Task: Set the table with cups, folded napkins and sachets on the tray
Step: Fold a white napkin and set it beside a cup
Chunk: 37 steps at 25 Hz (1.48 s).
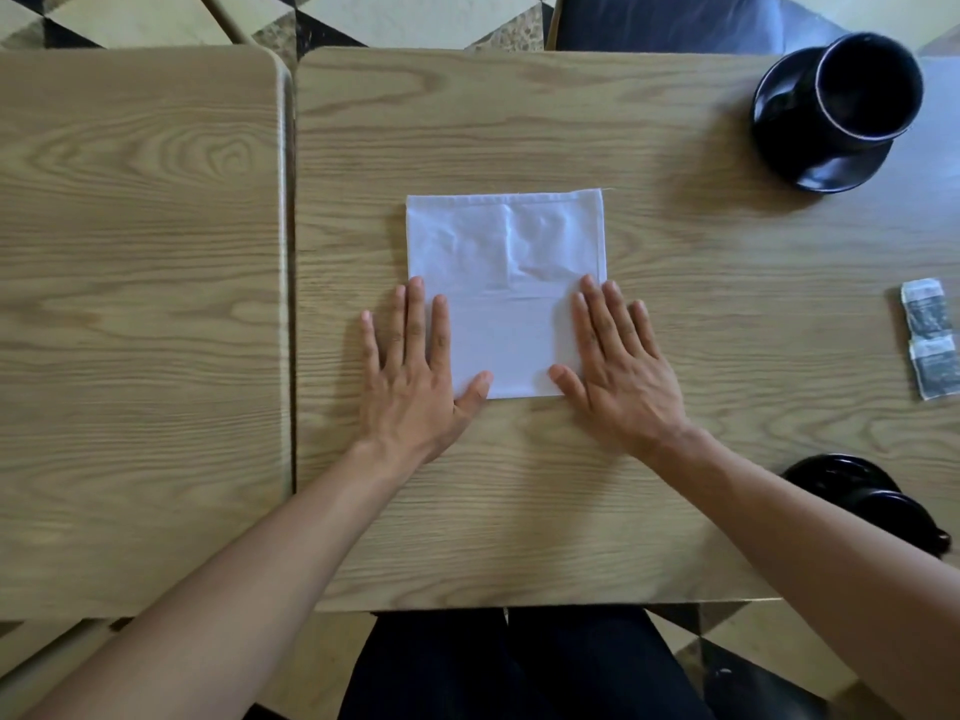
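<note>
While both hands lie flat with straight, spread fingers, grasping nothing, the left hand presses the near left edge of one white folded cloth napkin and the right hand presses its near right edge. The napkin is a smooth rectangle with a hemmed far border, a crosswise crease near the fingertips and light wrinkles in its far half; it lies in the middle of a pale wood-grain surface with rounded corners. A second surface of the same grained finish stands just beside it on the left, a narrow gap between them. Two cups are in view: one glossy black round cup on a black saucer at the far right, and another glossy black cup partly hidden by the right forearm. Two small crinkled grey-and-white sachets lie end to end at the right edge.
</note>
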### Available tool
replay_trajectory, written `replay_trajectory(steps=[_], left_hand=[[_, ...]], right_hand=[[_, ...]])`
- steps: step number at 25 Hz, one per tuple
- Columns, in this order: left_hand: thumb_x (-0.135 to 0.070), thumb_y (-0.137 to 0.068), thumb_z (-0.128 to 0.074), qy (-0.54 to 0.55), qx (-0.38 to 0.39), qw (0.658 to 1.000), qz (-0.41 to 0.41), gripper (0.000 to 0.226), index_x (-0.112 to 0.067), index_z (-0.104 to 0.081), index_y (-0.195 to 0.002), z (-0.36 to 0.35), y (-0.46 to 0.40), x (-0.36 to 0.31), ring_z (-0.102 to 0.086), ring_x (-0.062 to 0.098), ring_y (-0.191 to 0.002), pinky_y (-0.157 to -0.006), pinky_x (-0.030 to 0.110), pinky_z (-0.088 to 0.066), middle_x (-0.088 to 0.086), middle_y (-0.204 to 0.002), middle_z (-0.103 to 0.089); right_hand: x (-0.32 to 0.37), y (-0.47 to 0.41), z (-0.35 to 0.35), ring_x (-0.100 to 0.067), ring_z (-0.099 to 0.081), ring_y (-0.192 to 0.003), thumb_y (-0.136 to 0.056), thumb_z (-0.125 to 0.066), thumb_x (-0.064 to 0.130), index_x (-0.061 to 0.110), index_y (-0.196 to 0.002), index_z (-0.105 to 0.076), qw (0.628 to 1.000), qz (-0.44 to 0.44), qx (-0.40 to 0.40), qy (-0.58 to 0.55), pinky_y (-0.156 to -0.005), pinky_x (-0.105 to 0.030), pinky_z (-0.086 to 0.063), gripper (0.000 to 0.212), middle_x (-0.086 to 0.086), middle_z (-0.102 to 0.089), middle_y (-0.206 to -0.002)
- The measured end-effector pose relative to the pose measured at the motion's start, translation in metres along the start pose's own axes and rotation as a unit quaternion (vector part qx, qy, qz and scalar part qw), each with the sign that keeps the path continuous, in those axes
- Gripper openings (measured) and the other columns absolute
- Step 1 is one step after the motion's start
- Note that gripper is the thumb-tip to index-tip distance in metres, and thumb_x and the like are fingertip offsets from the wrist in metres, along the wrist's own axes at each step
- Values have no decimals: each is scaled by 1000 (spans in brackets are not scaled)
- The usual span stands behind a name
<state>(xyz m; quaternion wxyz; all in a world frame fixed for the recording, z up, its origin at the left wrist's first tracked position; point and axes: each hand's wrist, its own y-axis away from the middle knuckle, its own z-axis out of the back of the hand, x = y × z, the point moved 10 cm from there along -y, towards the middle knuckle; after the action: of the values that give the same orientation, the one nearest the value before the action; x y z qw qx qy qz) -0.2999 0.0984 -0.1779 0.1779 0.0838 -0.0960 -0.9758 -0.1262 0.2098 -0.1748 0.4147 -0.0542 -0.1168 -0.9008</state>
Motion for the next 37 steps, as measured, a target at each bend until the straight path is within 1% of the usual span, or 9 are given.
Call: replay_trajectory(steps=[3, 5, 8, 11, 14, 20, 27, 32, 37], left_hand=[[-75, -91, -34, 52, -4, 999, -16, 99, -8, -14, -161, 10, 4, 4, 3, 38, -156, -122, 64, -3, 21, -169, -1], [-70, -89, -51, 70, -39, 992, -98, 91, -6, -38, -153, 27, 10, 0, -14, 42, -154, -122, 62, -12, 22, -165, -22], [-36, -89, -69, 62, -105, 957, -265, 43, -1, -68, -114, 48, 28, -7, -56, 43, -122, -103, 52, -43, 21, -128, -62], [-10, -92, -61, 57, -92, 938, -329, 14, 1, -70, -96, 50, 38, -7, -65, 38, -103, -87, 44, -51, 18, -106, -66], [-6, -95, -58, 58, -91, 939, -326, 15, 3, -70, -97, 52, 38, -4, -66, 37, -107, -90, 45, -54, 19, -108, -67], [-2, -95, -62, 67, -82, 935, -339, 15, 5, -73, -102, 52, 48, 7, -62, 35, -126, -99, 46, -54, 21, -125, -68], [-3, -94, -65, 74, -115, 932, -335, 11, 3, -75, -93, 60, 46, 3, -67, 34, -118, -90, 46, -56, 18, -117, -72], [0, -93, -65, 90, -137, 928, -335, 11, 2, -74, -88, 59, 45, 6, -68, 36, -113, -94, 45, -55, 16, -110, -73], [-2, -94, -65, 98, -138, 928, -333, 10, 3, -74, -92, 53, 55, 8, -65, 35, -119, -98, 45, -53, 17, -113, -72]], right_hand=[[-4, 2, 13, -36, -12, -157, -103, -41, 51, 3, -156, -37, 996, 13, -6, -83, -126, -54, -18, 72, -17, -20, -169], [-2, 12, 27, -35, -28, -152, -97, -61, 42, 8, -138, -59, 989, 79, -37, -116, -119, -49, -35, 53, -16, -39, -158], [-4, 27, 34, -30, -50, -132, -88, -71, 24, 11, -116, -70, 976, 162, -33, -139, -101, -43, -51, 31, -11, -56, -137], [-8, 29, 36, -27, -56, -131, -87, -71, 10, 7, -107, -73, 971, 196, -26, -137, -97, -43, -53, 21, -9, -65, -128], [-12, 28, 41, -25, -58, -132, -89, -70, 3, 6, -107, -75, 967, 216, -38, -133, -98, -42, -54, 18, -7, -69, -127], [-14, 34, 45, -27, -62, -129, -97, -67, 9, 7, -105, -78, 961, 237, -80, -115, -101, -43, -53, 14, -6, -71, -127], [-14, 33, 48, -28, -65, -122, -98, -68, 10, 7, -100, -77, 961, 212, -118, -133, -99, -42, -53, 10, -4, -73, -122], [-20, 33, 43, -29, -63, -121, -97, -67, 9, 5, -96, -76, 960, 169, -137, -177, -100, -41, -52, 10, -3, -74, -117], [-19, 41, 42, -30, -63, -122, -95, -66, 5, 3, -95, -75, 958, 159, -137, -195, -100, -42, -53, 9, -3, -75, -116]])
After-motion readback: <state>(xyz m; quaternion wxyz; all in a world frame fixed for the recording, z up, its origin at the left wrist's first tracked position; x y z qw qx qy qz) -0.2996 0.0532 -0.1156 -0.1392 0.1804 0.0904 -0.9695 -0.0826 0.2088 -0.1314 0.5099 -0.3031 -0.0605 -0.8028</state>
